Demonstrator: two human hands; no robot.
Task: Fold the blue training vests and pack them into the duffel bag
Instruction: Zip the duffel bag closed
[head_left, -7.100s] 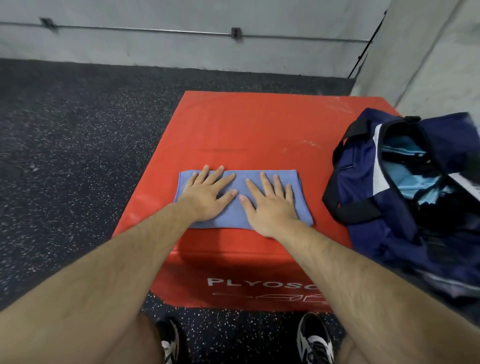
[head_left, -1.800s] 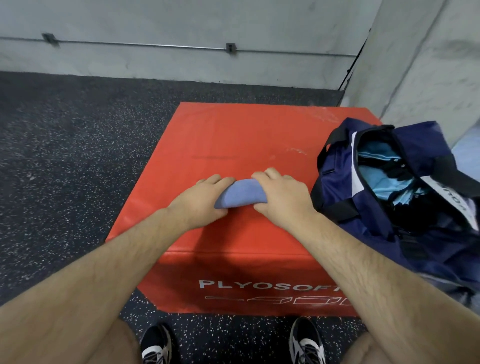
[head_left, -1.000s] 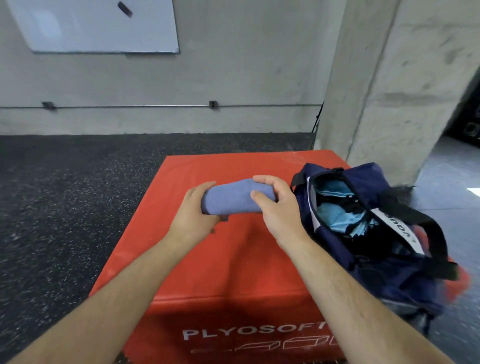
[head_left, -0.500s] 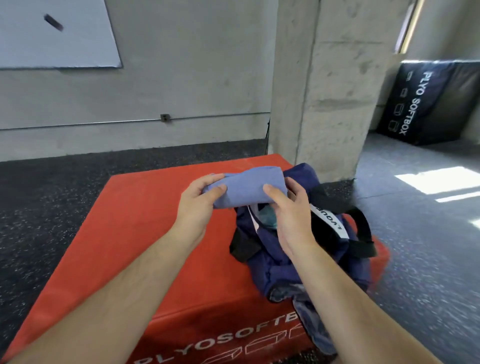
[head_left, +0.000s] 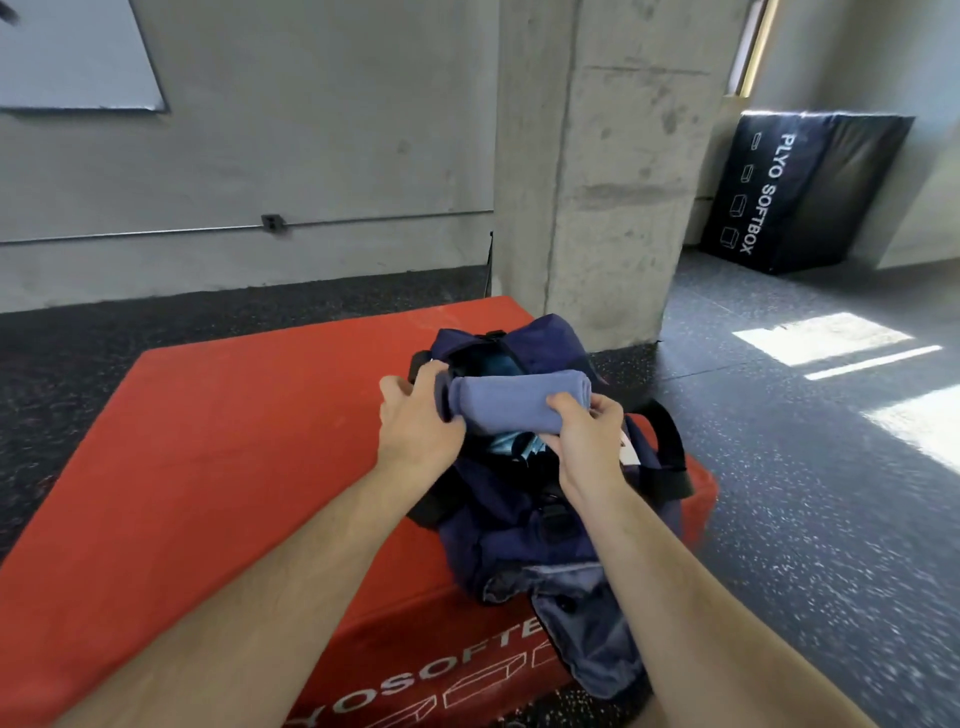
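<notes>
Red foam box (head_left: 208, 467) on a speckled floor (head_left: 805, 493), with a concrete pillar (head_left: 597, 182) behind it. A navy duffel bag (head_left: 509, 525) lies along the box's right edge, top open, lighter blue cloth visible inside. The blue vest (head_left: 519, 402), rolled into a tight bundle, is just above the opening. The left hand (head_left: 415, 426) grips the roll's left end; the right hand (head_left: 587, 441) grips its right end.
</notes>
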